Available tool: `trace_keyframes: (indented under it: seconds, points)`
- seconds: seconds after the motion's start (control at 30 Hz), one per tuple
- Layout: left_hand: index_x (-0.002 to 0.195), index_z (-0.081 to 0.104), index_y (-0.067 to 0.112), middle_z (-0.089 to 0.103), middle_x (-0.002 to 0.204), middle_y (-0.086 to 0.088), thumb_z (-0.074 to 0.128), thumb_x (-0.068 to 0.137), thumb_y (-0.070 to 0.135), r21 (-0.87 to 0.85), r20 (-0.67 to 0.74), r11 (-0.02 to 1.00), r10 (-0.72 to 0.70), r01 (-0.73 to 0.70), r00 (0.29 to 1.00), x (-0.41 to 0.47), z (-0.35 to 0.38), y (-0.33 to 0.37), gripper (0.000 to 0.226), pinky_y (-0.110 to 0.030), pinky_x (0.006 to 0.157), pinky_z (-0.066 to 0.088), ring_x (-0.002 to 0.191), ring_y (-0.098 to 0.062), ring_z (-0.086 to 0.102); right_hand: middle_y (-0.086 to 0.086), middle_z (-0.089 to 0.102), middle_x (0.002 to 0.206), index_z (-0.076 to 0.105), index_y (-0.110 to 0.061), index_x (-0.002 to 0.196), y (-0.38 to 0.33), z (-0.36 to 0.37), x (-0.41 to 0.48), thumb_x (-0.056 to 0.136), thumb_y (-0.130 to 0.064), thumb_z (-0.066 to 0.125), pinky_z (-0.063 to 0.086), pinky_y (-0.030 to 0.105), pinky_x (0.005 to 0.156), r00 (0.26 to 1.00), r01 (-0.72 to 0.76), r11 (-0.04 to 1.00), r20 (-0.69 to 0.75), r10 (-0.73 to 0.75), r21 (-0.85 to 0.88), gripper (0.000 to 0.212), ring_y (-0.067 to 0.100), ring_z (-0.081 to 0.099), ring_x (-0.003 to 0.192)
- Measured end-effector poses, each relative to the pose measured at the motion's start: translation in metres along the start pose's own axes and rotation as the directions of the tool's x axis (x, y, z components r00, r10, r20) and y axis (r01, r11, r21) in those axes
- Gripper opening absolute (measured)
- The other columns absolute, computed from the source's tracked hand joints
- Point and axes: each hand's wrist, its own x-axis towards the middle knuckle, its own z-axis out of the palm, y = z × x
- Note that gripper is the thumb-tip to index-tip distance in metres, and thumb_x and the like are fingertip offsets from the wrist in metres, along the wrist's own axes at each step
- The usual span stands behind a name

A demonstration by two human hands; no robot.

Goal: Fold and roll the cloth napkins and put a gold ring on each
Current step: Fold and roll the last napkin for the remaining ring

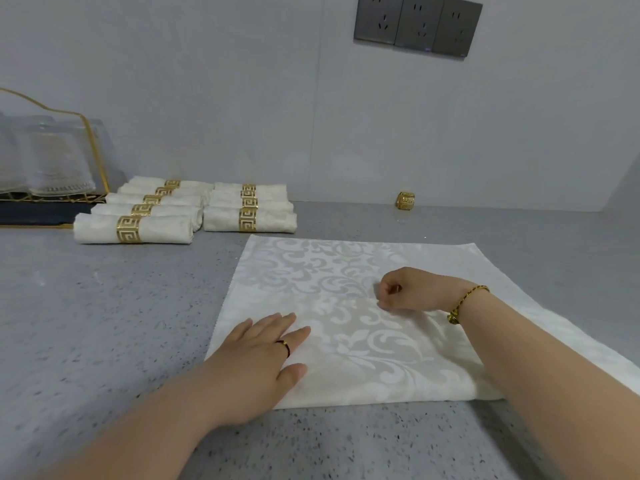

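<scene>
Napkin (349, 344) in hand lies flat on the bench (104, 323) at near centre. It appears folded double at its near edge and is not yet rolled or ringed. Left hand (256, 358) presses the near-left corner, fingers straight and flat. Right hand (412, 289) rests at the cloth's middle, fingers curled; whether they pinch cloth cannot be told.

Finished rolls (93, 232), each ringed: nine, at far left, five in the left group and four in the right. Loose ring (405, 200): one, far right by the wall (242, 98).

Judgement: tenth and last napkin; rolling and ringing outstanding.
</scene>
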Motion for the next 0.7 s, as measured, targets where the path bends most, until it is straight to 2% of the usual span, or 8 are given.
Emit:
trace_keyframes:
  seconds: [0.1,0.17,0.23,0.33,0.37,0.47,0.57,0.7]
  points:
    - [0.144,-0.007,0.033,-0.022,0.147,0.018,-0.011,0.060,0.080,0.027,0.000,0.999,0.031,-0.031,1.000,-0.001,-0.002,-0.003,0.096,-0.021,0.105,-0.017,0.130,0.005,-0.021,-0.006,0.049,0.075,0.051,-0.014,0.080,-0.006,0.002,0.003,0.090,-0.022,0.049,0.033,0.023,0.078,0.999,0.012,1.000,-0.031,-0.013,-0.027,0.012,0.013,0.045,0.077]
    - [0.144,-0.006,0.033,-0.019,0.150,0.014,-0.004,0.077,0.069,0.010,-0.033,1.000,0.012,-0.011,0.999,-0.001,-0.002,-0.003,0.076,-0.020,0.105,-0.017,0.131,0.005,-0.019,-0.005,0.050,0.075,0.050,-0.014,0.080,-0.010,0.005,0.005,0.092,-0.022,0.046,0.031,0.024,0.081,0.996,0.021,0.999,-0.086,-0.024,-0.036,0.015,0.015,0.045,0.079]
    - [0.145,-0.004,0.034,-0.016,0.152,0.014,-0.008,0.077,0.063,-0.022,-0.078,1.000,0.013,-0.014,0.997,-0.001,-0.004,0.000,0.073,-0.020,0.104,-0.018,0.126,0.009,-0.017,-0.006,0.050,0.075,0.048,-0.017,0.073,-0.014,0.008,0.008,0.093,-0.021,0.044,0.028,0.024,0.085,0.992,0.015,0.996,-0.124,-0.026,-0.091,0.020,0.016,0.043,0.081]
    - [0.145,-0.003,0.036,-0.015,0.142,0.026,-0.034,0.046,0.079,0.002,-0.151,0.998,0.059,-0.059,0.987,-0.001,-0.003,0.004,0.112,-0.019,0.101,-0.021,0.118,0.012,-0.020,-0.015,0.044,0.069,0.040,-0.029,0.063,-0.016,0.009,0.012,0.092,-0.019,0.045,0.027,0.024,0.087,0.990,-0.001,0.990,-0.137,-0.019,-0.142,0.030,0.014,0.042,0.083]
    - [0.144,-0.003,0.036,-0.013,0.142,0.027,-0.041,0.036,0.075,0.018,-0.157,0.998,0.068,-0.066,0.985,-0.002,-0.005,0.007,0.121,-0.020,0.100,-0.022,0.119,0.012,-0.020,-0.016,0.043,0.069,0.039,-0.029,0.063,-0.017,0.009,0.014,0.092,-0.019,0.045,0.027,0.024,0.086,0.990,-0.006,0.989,-0.143,-0.016,-0.150,0.031,0.014,0.042,0.083]
    - [0.144,-0.001,0.037,-0.009,0.152,0.019,-0.029,0.047,0.065,0.054,-0.217,0.992,0.120,-0.111,0.969,-0.001,-0.007,0.019,0.106,-0.016,0.098,-0.025,0.133,0.007,-0.018,-0.017,0.043,0.068,0.038,-0.030,0.063,-0.017,0.009,0.016,0.092,-0.020,0.044,0.025,0.024,0.084,0.988,-0.013,0.986,-0.154,-0.013,-0.165,0.032,0.013,0.042,0.082]
    - [0.144,0.001,0.038,-0.008,0.153,0.016,-0.017,0.061,0.075,0.090,-0.215,0.983,0.177,-0.161,0.961,0.007,-0.003,0.024,0.092,-0.013,0.094,-0.028,0.138,0.001,-0.013,-0.017,0.043,0.069,0.038,-0.031,0.063,-0.017,0.009,0.017,0.092,-0.020,0.044,0.024,0.024,0.084,0.989,-0.014,0.986,-0.146,-0.011,-0.167,0.031,0.014,0.042,0.082]
    - [0.145,0.003,0.036,-0.009,0.154,0.012,0.010,0.094,0.053,0.030,-0.142,0.994,0.110,-0.107,0.984,0.011,0.003,0.021,0.054,-0.021,0.105,-0.019,0.139,-0.001,-0.013,-0.012,0.046,0.074,0.040,-0.028,0.066,-0.016,0.009,0.019,0.092,-0.019,0.044,0.028,0.026,0.086,0.989,-0.029,0.990,-0.145,0.009,-0.139,0.028,0.014,0.042,0.083]
